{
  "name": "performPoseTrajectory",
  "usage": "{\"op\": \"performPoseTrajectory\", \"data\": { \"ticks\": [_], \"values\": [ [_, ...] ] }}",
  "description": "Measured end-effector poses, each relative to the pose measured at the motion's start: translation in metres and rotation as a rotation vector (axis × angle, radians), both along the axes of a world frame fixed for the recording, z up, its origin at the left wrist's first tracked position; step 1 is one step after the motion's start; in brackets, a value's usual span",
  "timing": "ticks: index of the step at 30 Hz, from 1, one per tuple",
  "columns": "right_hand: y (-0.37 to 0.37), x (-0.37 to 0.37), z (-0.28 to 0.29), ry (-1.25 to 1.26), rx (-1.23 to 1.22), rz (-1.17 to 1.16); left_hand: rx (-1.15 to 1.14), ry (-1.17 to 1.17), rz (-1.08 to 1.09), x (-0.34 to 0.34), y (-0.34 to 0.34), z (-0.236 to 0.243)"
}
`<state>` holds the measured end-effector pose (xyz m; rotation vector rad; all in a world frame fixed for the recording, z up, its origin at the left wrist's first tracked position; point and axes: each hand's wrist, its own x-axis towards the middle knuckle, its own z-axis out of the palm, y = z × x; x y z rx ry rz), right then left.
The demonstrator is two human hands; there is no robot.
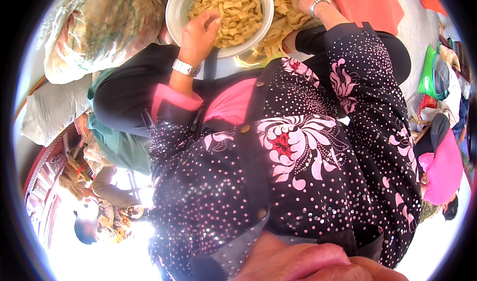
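The person's left hand [199, 35], a silver metal watch [186, 67] at its wrist, reaches over the near rim of a round white bowl [177, 15] in front of the body, its fingers bent close together above yellowish-tan, curled strips [236, 13] inside (whether they pinch one cannot be told). The right hand [305, 2] is at a loose pile of wider yellowish strips [283, 25] just right of the bowl; its grip cannot be made out. A bulging translucent plastic sack [107, 25] stands to the left.
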<state>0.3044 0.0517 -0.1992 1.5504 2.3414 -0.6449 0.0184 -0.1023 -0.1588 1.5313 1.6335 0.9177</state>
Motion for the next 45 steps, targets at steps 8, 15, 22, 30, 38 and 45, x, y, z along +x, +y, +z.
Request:
{"op": "performPoseTrajectory", "data": {
  "ticks": [8,15,22,30,38,45],
  "values": [
    [0.036,0.050,-0.077,0.142,0.223,-0.003,-0.044,0.091,-0.058,0.002,-0.006,-0.005],
    [0.034,0.059,-0.042,0.191,-0.173,0.006,-0.050,0.128,-0.097,0.003,-0.002,-0.007],
    [0.017,0.052,-0.043,0.031,-0.140,0.263,0.048,0.136,-0.138,0.004,-0.001,-0.013],
    [-0.031,0.029,0.017,-0.192,-0.381,-0.050,0.038,0.239,-0.213,0.004,-0.003,-0.010],
    [-0.029,0.036,-0.010,-0.246,-0.122,0.166,-0.004,0.241,-0.217,0.007,-0.004,-0.011],
    [-0.069,0.016,0.045,0.343,-0.362,-0.276,0.011,0.079,-0.245,0.018,-0.001,-0.009]
  ]
}}
